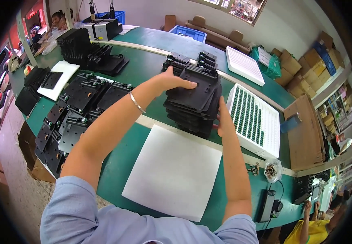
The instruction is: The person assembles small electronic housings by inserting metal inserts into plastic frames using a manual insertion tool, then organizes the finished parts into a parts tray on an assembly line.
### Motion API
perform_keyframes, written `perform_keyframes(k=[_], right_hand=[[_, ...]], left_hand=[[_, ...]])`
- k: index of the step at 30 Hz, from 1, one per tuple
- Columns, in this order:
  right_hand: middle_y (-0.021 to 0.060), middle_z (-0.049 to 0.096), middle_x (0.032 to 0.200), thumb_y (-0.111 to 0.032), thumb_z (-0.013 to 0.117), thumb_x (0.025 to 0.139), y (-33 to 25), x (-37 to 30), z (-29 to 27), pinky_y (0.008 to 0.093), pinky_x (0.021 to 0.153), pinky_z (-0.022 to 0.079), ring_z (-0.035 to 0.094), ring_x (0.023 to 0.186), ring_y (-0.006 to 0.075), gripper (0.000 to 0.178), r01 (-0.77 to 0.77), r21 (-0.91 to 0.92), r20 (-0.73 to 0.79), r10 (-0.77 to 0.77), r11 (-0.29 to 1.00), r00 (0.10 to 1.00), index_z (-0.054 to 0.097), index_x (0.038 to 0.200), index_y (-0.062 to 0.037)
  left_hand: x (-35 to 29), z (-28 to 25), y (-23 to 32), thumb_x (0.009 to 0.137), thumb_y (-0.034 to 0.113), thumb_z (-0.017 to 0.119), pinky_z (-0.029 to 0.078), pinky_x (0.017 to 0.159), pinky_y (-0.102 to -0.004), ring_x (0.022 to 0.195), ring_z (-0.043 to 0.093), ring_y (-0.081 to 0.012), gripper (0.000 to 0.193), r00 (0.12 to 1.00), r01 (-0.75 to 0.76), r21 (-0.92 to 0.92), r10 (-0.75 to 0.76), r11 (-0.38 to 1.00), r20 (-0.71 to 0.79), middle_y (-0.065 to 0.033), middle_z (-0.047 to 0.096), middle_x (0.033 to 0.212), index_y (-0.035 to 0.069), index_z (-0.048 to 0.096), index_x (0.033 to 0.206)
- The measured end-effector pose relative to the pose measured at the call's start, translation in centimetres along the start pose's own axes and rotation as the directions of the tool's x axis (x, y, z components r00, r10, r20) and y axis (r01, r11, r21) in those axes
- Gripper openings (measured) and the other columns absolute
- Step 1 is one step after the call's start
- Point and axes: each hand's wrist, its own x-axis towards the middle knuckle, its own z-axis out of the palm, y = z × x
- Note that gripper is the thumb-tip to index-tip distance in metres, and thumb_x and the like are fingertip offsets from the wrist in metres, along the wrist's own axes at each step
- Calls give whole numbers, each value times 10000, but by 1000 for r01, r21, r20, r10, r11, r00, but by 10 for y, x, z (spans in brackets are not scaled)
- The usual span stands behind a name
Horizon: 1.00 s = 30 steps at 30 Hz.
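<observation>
Both arms reach across the bench to a tall stack of black plates (194,91). My left hand (174,81) grips its far left side, thumb laid over the top plate and the other fingers mostly hidden behind. Against the stack's right side presses my right hand (224,122), its fingers partly hidden. The plates are square and slightly fanned, one atop another. Just beyond the stack stand small black mechanical parts (178,61). Nearer me, a white sheet (172,171) lies flat on the green bench (117,162).
Many black plates with fittings (82,93) cover the left side, with more stacked plates (74,44) behind. At right are a white tray of green parts (251,122), a bag of small metal pieces (272,171) and a black power unit (267,205). Another person (314,229) sits lower right.
</observation>
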Motion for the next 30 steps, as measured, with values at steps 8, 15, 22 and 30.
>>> perform_keyframes(k=[8, 15, 22, 30], right_hand=[[-22, 563, 1075, -647, 591, 789, 33, 22, 0, 350, 795, 414, 533, 931, 173, 650, -32, 38, -115, 36, 999, 993, 527, 1212, -158], [78, 646, 911, -500, 729, 743, -28, -2, 22, 318, 648, 483, 620, 760, 188, 584, 86, -321, -52, -108, 943, 993, 592, 1067, -33], [254, 642, 1063, -592, 666, 721, -73, 27, -32, 381, 877, 474, 625, 1013, 353, 783, 119, -904, -124, -518, 412, 846, 591, 1114, 81], [342, 527, 1225, -562, 570, 813, -42, 41, -67, 401, 968, 424, 537, 1149, 430, 913, 126, -790, -171, -412, 600, 895, 296, 1387, 94]], left_hand=[[1, -9, -33, 770, 570, 666, 338, 857, -757, 1187, 448, -510, 775, 830, 367, -442, -74, 819, 553, -252, 489, 1310, 38, 492, 1306], [21, -11, -105, 804, 612, 594, 360, 814, -766, 1175, 481, -485, 669, 718, 541, -725, 215, 427, 662, -195, 521, 1318, 157, 548, 1293], [27, 77, -90, 783, 592, 641, 343, 909, -716, 1227, 468, -410, 623, 730, 531, -822, 382, 204, 566, -144, 523, 1336, 168, 587, 1236], [48, 38, -95, 764, 629, 649, 522, 752, -566, 926, 632, -362, 706, 806, 465, -531, -90, 708, 586, -174, 613, 1141, 47, 593, 1159]])
